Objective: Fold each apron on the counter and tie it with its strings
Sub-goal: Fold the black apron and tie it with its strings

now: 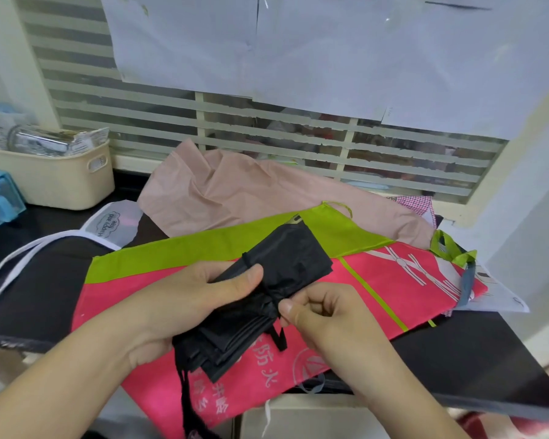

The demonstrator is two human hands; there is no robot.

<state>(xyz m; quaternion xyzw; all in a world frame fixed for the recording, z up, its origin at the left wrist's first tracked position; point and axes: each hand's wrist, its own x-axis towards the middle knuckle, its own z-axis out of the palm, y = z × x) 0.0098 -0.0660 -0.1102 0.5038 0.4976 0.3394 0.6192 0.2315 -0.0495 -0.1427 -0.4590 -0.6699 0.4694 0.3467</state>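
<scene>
**Cinching the string on the black bundle**

The black apron [267, 293] is already folded into a narrow, thick bundle and is held in the air just above the pink-and-green apron [330, 296] spread on the bench [457, 359]. The left hand [184, 305] has its grip closed around the bundle's middle, thumb pressed on top near where a black string [246, 259] crosses the folds. The right hand [324, 318] has its grip pinched shut on the string at the bundle's edge; a short tail hangs below that pinch, and a longer tail [187, 400] dangles from the lower end.

This looks like the tying stage. To do it well, the left thumb should hold the wrap down so it cannot slacken while the right hand works the knot. Pull the string snug across the folds, not along them, or the layers may slide out at the lower end, where they already fan a little. Keep the knot at the middle so the bundle stays balanced.

Several aprons still lie unfolded behind: a dusty pink apron [235, 191], a white-edged one [114, 223] at left, and a checked one [415, 201] at far right.
</scene>
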